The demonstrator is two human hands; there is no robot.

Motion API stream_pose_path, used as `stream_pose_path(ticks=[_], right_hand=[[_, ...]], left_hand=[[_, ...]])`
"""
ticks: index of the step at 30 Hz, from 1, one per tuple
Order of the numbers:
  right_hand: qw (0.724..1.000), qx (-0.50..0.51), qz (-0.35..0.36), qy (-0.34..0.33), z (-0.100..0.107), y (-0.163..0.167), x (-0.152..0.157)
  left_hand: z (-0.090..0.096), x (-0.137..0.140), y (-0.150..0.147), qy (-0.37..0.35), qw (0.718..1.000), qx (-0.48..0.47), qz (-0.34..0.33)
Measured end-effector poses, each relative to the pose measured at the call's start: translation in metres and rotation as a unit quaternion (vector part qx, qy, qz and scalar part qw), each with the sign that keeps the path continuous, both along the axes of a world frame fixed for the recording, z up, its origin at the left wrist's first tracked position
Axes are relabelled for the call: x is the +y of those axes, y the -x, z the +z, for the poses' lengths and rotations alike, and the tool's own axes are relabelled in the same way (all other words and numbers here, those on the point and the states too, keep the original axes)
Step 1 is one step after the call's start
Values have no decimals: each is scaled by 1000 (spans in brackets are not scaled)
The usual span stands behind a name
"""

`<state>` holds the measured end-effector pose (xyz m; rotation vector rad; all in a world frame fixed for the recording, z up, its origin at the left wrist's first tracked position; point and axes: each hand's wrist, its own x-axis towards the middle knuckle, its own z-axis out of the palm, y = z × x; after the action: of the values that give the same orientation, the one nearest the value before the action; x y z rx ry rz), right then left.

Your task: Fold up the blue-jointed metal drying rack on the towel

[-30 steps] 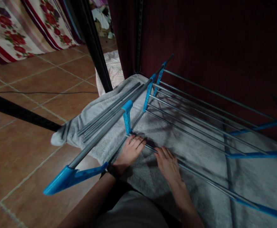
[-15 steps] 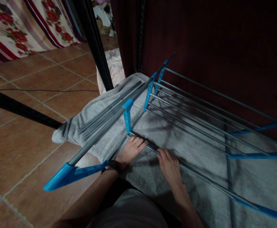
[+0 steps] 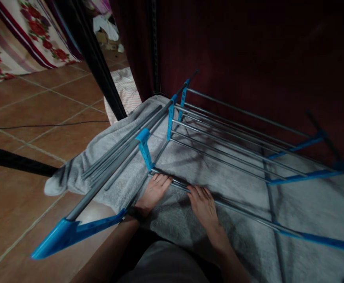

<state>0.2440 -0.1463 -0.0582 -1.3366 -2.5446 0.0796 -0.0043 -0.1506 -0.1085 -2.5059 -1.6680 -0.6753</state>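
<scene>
A frame of grey metal tubes and blue plastic brackets, which looks like a drying rack (image 3: 219, 131), lies across a grey blanket. My left hand (image 3: 156, 192) is closed over a near metal rod (image 3: 180, 185), close to a blue slotted bracket (image 3: 145, 148). Further right along the same rod, my right hand (image 3: 203, 202) has its fingers curled over it. The undersides of both hands are hidden. Beyond my left forearm, a thick tube ends in a blue corner piece (image 3: 56, 237). Several loose grey rods (image 3: 124, 143) lie beside that tube on the blanket.
The grey blanket (image 3: 237, 188) covers the floor under the frame. Black metal posts (image 3: 101, 70) slant at the left. A dark red panel (image 3: 233, 51) rises behind. A black cable (image 3: 45, 125) crosses the brown tiles, and a flowered cloth (image 3: 36, 31) hangs at the upper left.
The view has swung a little to the right, so the scene sits further left. Both hands stay on the rod in nearly the same places along it.
</scene>
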Motion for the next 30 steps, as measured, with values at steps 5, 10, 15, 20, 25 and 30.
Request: stream_pose_path(ticks=[5,10,15,20,25,30], right_hand=[[999,26,-41,-9,-5,-19,-7],[997,37,-74,-11,-7,-34,-11],[997,14,-78,9,-4,-32,-7],[997,-1,-74,22,-2,-31,-2],[997,5,-65,36,-2,-32,0],[998,3,-60,21,-3,-33,2]], left_hand=[[-3,3,7,-59,997,-39,-11],[0,6,10,-97,995,-26,-26],[-5,10,16,-112,992,-42,-41],[-18,17,26,-104,991,-65,-56],[-23,20,30,-116,986,-97,-63],[-20,17,27,-71,986,-147,-33]])
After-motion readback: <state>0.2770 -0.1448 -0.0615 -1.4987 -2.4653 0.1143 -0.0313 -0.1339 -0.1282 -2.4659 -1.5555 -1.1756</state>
